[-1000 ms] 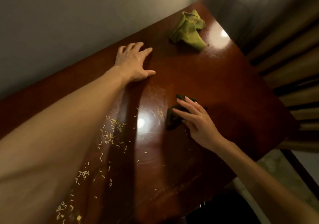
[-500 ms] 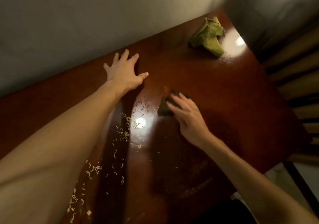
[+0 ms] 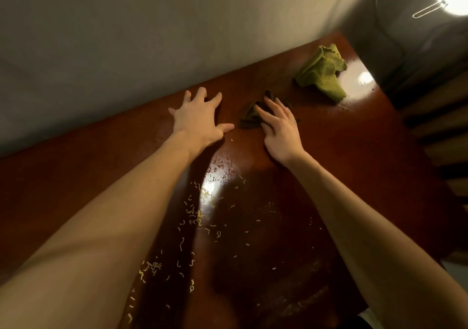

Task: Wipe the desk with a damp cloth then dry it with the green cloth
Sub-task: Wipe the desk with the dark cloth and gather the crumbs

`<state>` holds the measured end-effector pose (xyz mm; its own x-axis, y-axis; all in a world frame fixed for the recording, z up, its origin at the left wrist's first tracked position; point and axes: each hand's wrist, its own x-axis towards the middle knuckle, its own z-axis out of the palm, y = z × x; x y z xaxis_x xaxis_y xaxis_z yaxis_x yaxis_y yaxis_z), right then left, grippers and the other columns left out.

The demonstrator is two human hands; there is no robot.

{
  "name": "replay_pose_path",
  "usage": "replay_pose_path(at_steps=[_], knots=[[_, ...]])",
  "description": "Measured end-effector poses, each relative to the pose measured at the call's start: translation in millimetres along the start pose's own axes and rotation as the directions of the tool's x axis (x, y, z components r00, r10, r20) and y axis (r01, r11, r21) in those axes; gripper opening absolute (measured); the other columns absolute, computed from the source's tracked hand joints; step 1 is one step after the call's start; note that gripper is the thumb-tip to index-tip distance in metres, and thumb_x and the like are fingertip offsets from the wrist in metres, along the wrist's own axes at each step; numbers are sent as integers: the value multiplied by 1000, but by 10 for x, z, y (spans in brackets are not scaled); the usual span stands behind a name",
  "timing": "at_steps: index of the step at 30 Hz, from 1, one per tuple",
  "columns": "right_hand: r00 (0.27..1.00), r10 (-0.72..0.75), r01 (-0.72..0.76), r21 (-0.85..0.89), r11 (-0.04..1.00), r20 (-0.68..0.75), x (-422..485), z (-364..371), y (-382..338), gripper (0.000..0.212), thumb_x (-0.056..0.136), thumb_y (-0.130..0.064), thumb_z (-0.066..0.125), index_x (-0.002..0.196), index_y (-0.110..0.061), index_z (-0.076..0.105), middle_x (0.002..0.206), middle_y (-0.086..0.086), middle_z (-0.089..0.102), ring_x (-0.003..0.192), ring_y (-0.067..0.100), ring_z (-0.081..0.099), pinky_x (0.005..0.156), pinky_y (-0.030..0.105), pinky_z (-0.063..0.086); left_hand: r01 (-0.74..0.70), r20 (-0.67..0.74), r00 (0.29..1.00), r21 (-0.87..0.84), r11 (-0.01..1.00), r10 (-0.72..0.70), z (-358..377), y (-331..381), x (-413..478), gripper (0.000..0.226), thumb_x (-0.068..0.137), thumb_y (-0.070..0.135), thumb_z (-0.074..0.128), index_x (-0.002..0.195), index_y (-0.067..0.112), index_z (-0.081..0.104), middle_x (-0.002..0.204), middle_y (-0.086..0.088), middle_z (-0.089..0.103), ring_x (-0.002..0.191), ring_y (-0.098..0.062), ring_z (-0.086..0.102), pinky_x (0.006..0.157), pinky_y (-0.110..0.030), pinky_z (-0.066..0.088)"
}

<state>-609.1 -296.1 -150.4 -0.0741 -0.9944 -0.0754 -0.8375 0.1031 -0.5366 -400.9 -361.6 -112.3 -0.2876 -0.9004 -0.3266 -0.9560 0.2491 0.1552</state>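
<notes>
Since a second ago, the right hand [image 3: 279, 131] has pushed the damp cloth [image 3: 253, 116] away from the body, up toward the wall [image 3: 126, 50], so it now works just beside the left hand [image 3: 198, 119] rather than well below it. The right hand lies flat, fingers extended and slightly fanned, pressing the dark crumpled cloth onto the desk [image 3: 367, 164]; it presses rather than pinches, and most of the cloth shows beyond its fingertips. The left hand is spread wide, palm down on bare wood, arm nearly straight, apparently bracing.

Beyond the right hand, toward the far corner, the green cloth [image 3: 323, 74] sits bunched and untouched, so drying has not begun. Below both wrists, pale crumbs [image 3: 200, 214] are scattered between the forearms, near a bright glare.

Likely risks: the small wad may slip from under flat fingers, since nothing grips it; strokes may smear or scatter the crumbs instead of gathering them; a long push may drag wet grime into the green cloth.
</notes>
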Motion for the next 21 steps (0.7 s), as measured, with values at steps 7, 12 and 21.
replay_pose_path(at_steps=[7,12,21], knots=[[964,-200,196,40,980,174,-1301,182,-206,65,96,-2,60,149,-36,48,168,-8,23,159,15,5,129,47,7,-13,15,1000,-3,1000,14,-19,-2,3,91,87,76,61,162,36,28,152,-5,33,152,-40,26,105,-77,39],[972,-172,158,93,983,158,-1453,169,-168,62,97,-1,61,148,-35,50,167,-12,27,158,8,7,128,41,9,-10,12,1000,-17,1000,11,5,-14,-6,91,87,76,60,162,36,27,155,-3,31,155,-40,21,109,-79,34],[999,-34,34,14,999,14,182,293,-455,51,103,-11,50,151,-27,50,166,2,31,157,24,15,126,38,7,-96,-236,972,-448,889,-15,7,-312,-211,33,95,20,67,127,20,63,124,2,54,119,-24,59,111,-47,44]])
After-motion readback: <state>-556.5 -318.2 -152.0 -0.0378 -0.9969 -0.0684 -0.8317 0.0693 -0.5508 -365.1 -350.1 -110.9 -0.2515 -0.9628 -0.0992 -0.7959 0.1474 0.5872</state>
